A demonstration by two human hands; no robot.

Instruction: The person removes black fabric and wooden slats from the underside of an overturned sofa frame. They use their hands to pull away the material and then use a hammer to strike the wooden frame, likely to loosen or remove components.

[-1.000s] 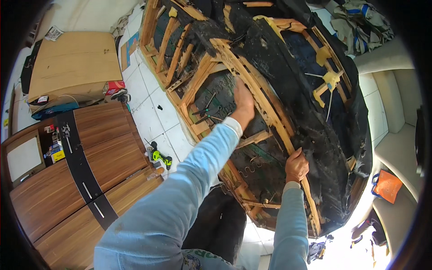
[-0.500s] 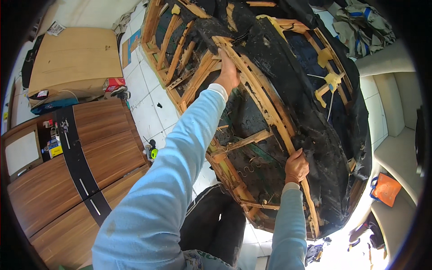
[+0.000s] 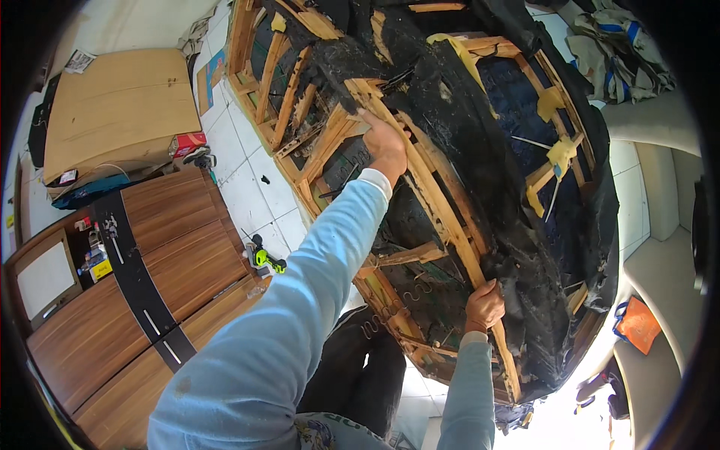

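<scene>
A stripped sofa frame [image 3: 322,157] of bare wood fills the middle, with torn black fabric [image 3: 525,330] hanging over much of it. Both my hands are on one long wooden rail [image 3: 431,199] that slants across the frame. Toward its far end, my left hand [image 3: 385,150] is closed round the rail, its index finger partly stretched out. Lower down and nearer me, my right hand [image 3: 485,306] grips the same rail in a fist. Wavy metal springs [image 3: 406,296] show inside the frame. Scraps of yellow foam [image 3: 561,156] cling to wood on the right.
Left of the frame stand a brown wooden cabinet [image 3: 187,225] and a large cardboard box [image 3: 120,112]. A green and black power tool [image 3: 264,259] lies beside the cabinet. Pale upholstered seating [image 3: 656,262] is at the right, with an orange bag [image 3: 639,324] on it.
The rail has shifted slightly left and toward me within the frame, with both hands still round it. The power tool shows more fully beside my left arm.
</scene>
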